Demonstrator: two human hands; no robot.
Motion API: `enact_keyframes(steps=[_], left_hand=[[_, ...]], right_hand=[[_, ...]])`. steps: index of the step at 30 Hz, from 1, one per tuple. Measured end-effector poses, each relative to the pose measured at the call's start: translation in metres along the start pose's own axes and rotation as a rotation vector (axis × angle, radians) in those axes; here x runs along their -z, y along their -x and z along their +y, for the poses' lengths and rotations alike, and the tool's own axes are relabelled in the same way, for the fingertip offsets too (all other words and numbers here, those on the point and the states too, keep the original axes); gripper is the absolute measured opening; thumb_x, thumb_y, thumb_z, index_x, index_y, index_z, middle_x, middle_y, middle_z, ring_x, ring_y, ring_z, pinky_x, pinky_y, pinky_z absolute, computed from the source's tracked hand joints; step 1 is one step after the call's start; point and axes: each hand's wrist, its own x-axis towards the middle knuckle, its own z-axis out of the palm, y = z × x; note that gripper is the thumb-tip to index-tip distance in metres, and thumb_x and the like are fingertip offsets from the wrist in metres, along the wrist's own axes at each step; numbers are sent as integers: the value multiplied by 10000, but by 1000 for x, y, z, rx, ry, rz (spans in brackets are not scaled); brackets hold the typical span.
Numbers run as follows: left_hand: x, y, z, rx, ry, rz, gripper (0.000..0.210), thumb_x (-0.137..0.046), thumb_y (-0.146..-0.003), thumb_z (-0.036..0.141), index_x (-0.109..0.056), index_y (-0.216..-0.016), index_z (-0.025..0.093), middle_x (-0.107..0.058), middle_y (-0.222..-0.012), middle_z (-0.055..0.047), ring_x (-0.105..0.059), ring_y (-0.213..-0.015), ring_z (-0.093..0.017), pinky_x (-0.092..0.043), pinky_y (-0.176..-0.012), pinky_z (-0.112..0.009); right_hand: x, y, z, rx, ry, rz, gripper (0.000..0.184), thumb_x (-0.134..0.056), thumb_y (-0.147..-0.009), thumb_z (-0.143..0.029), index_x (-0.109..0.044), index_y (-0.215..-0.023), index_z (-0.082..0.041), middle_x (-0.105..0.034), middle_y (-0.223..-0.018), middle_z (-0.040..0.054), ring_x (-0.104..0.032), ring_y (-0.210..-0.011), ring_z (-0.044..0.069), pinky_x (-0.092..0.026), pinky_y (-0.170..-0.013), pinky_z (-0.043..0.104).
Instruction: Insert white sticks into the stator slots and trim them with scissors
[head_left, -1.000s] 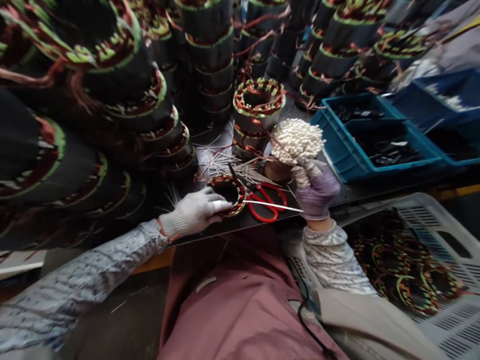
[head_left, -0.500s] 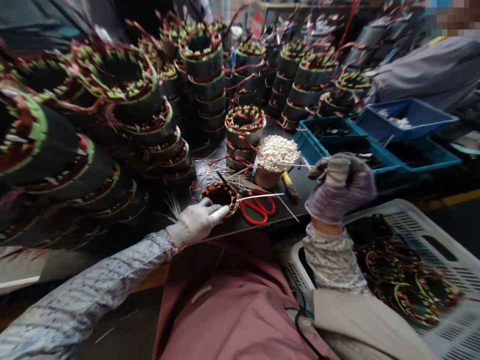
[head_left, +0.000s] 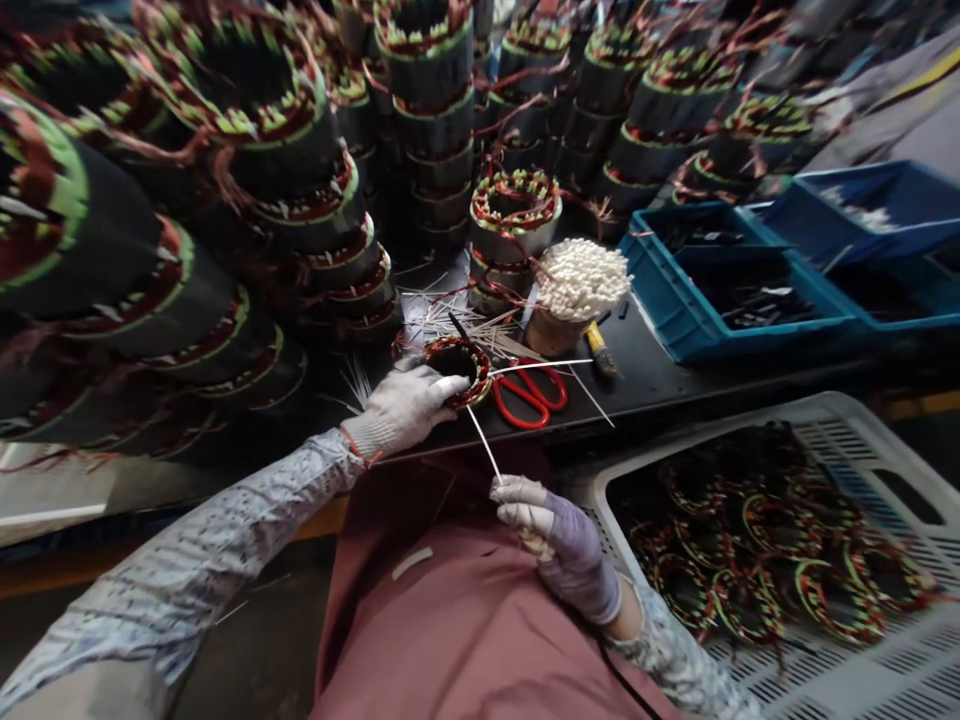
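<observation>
On the bench edge lies a small stator [head_left: 480,362] with red windings and green insulation. My left hand [head_left: 401,400], in a white glove, is closed on its near left side, thumb over the rim. My right hand [head_left: 551,535], in a white and purple glove, pinches the lower end of a thin white cable tie [head_left: 484,445]. The tie's upper end meets the stator's near rim; whether it passes through is hidden. A second white tie [head_left: 551,366] sticks out rightward from the stator, above red-handled scissors [head_left: 531,392].
Behind stands a cup [head_left: 551,330] packed with white ties [head_left: 585,278], beside a yellow-handled tool [head_left: 600,350]. Tall stator stacks [head_left: 300,190] crowd the left and back. Blue bins [head_left: 675,330] stand right; a white crate [head_left: 832,410] holds more stators below. A co-worker's sleeve [head_left: 885,120] shows at far right.
My right hand has come down and left from beside the cup of ties to in front of the stator, holding a tie. My left hand stays on the stator. The view has tilted downward.
</observation>
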Motion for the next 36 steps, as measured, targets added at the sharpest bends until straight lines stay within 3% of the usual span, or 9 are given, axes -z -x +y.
enact_keyframes(steps=[4,8,12,16,20,24,27,31,36], left_hand=[[-1,1,-1,0,23,19,406,-622,-832,387,-586,-1209,240,-684,-926,-51,-635,-884,-196,-402,-986,-413],[-2,2,-2,13,34,41,412,-621,-831,397,-590,-1208,232,-688,-923,-50,-636,-876,-196,-386,-1004,-416],[-1,1,-4,-9,48,24,390,-593,-850,410,-601,-1198,232,-690,-920,-53,-638,-862,-192,-400,-982,-404],[-1,0,-6,-18,46,1,375,-582,-856,419,-602,-1192,253,-686,-908,-42,-636,-856,-188,-389,-990,-412],[-3,0,-7,-16,57,4,388,-572,-862,422,-590,-1208,248,-689,-925,-46,-635,-879,-198,-376,-1009,-424],[-3,1,-7,1,52,6,419,-600,-843,412,-577,-1227,245,-690,-927,-46,-634,-890,-206,-362,-1033,-439],[-3,2,-7,11,62,17,441,-603,-841,411,-566,-1240,228,-687,-962,-56,-632,-911,-207,-370,-1028,-429],[-2,1,-7,-8,64,9,392,-590,-851,405,-591,-1209,245,-685,-921,-43,-634,-873,-193,-386,-1011,-417],[-1,0,-7,-6,53,14,405,-603,-843,404,-593,-1212,236,-688,-939,-55,-635,-888,-205,-409,-978,-407]], right_hand=[[-10,-2,8,-56,19,24,298,-472,-900,-99,-584,-1120,-264,-687,-1067,74,-646,-1063,166,-570,-867,321],[-21,-13,19,-3,-13,44,255,-482,-901,-117,-592,-1089,-249,-685,-1044,75,-661,-1020,158,-576,-852,305],[-16,-10,12,15,-3,-4,339,-489,-874,-61,-573,-1153,-234,-677,-1057,79,-638,-1066,165,-552,-912,332],[-10,4,6,-22,1,38,391,-474,-866,-30,-558,-1179,-250,-668,-1080,71,-619,-1103,167,-547,-924,334],[-21,5,19,-55,-17,62,381,-504,-854,-29,-577,-1152,-254,-676,-1069,67,-636,-1070,162,-559,-892,302],[-32,-12,33,-59,-54,113,336,-522,-852,-45,-612,-1100,-253,-691,-1034,60,-657,-1020,161,-567,-863,289],[-25,-19,27,-58,-76,123,346,-520,-851,-47,-615,-1111,-255,-688,-1059,62,-651,-1041,171,-564,-874,304],[-11,-6,10,-105,-77,93,409,-525,-836,-17,-596,-1154,-264,-682,-1085,57,-641,-1069,172,-554,-905,316],[-17,5,11,-132,-77,106,400,-537,-829,-8,-606,-1133,-258,-686,-1068,59,-655,-1035,165,-567,-880,298]])
